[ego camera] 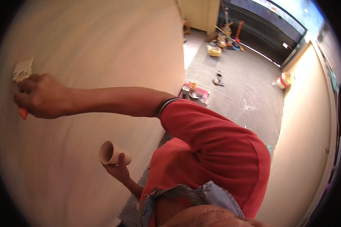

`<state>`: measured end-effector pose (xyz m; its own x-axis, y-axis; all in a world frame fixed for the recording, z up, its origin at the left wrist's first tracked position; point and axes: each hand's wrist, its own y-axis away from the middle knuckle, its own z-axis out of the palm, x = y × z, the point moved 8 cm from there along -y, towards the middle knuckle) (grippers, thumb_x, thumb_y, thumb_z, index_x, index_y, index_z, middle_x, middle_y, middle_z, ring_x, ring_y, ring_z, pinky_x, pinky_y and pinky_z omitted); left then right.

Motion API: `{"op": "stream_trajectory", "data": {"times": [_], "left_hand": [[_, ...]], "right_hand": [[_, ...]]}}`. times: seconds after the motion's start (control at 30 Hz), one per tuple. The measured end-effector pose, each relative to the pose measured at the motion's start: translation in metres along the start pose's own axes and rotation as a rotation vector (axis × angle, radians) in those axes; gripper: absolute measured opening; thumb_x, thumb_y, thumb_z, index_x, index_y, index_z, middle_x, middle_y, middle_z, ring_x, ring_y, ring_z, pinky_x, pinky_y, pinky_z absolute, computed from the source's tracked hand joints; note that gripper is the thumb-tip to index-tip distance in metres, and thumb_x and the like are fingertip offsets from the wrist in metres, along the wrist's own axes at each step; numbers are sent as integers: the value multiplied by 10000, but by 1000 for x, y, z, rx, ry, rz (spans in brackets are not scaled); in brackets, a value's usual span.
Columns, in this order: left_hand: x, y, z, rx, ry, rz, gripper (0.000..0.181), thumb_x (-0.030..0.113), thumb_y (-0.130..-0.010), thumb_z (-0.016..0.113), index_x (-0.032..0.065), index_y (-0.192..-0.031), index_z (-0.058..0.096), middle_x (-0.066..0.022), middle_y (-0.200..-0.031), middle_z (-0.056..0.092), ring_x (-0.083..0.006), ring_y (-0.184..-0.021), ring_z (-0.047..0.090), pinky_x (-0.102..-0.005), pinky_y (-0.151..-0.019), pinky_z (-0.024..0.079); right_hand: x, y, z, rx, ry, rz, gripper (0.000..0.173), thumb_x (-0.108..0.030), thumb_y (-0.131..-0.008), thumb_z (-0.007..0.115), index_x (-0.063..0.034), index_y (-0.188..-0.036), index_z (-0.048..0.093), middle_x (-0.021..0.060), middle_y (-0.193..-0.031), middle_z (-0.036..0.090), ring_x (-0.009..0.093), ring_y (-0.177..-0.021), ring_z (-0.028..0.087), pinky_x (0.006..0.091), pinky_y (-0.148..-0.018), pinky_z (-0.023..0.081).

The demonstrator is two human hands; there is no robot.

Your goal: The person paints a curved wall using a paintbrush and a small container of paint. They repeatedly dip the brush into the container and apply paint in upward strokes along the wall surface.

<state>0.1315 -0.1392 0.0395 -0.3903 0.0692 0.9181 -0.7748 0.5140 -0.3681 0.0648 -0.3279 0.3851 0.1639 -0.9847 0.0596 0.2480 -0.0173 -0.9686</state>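
My right hand (42,95) is wrapped around a paintbrush with an orange handle (23,113). Its wide, paint-caked head (23,69) lies against a pale beige wall (102,51), at the far left of the view. Lower down, my left hand (118,168) holds a beige cylindrical cup (122,156), the thumb along its side. The cup is tilted in the picture, its mouth turned towards the wall; what is inside cannot be made out. Faint streaks run across the wall surface around both hands.
A pink crate (200,93) with small containers stands on the grey floor (244,79) by the wall's end. Beyond lie sandals (218,79) and a yellow container (214,51). Brooms and a red-handled tool (239,31) lean near a dark gate (261,25). A bucket (284,80) sits by the opposite wall (307,113).
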Motion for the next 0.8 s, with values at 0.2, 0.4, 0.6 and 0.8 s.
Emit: {"op": "stream_trajectory", "data": {"times": [0.2,0.4,0.6,0.8], "left_hand": [[16,3,-3,77,-72,-78,843,138,-674,963,19,-1372,508,-135,-1280,639,-240,-1144,652,-390,-944,558],[22,4,-1,121,-92,-100,830,145,-668,965,49,-1364,523,-123,-1258,671,-249,-1152,665,-398,-943,553],[13,5,-6,168,-62,-121,819,141,-674,962,51,-1359,523,-128,-1259,671,-251,-1154,666,-401,-955,553],[26,3,-5,177,-77,-125,811,145,-671,962,46,-1349,528,-127,-1259,673,-259,-1159,666,-401,-968,548]], "right_hand": [[-12,-18,0,80,-356,53,170,-109,-785,768,-84,-928,679,80,-893,723,277,-758,716,404,-656,576],[20,-24,33,80,-699,447,142,-131,-902,763,-2,-940,714,116,-882,756,226,-737,741,309,-656,583],[69,-6,56,-8,-677,570,223,-141,-932,749,71,-989,708,131,-852,755,193,-782,754,308,-710,593],[143,-34,-12,16,-713,594,258,-201,-1025,677,57,-1040,695,110,-938,740,164,-847,735,292,-772,619]]}}
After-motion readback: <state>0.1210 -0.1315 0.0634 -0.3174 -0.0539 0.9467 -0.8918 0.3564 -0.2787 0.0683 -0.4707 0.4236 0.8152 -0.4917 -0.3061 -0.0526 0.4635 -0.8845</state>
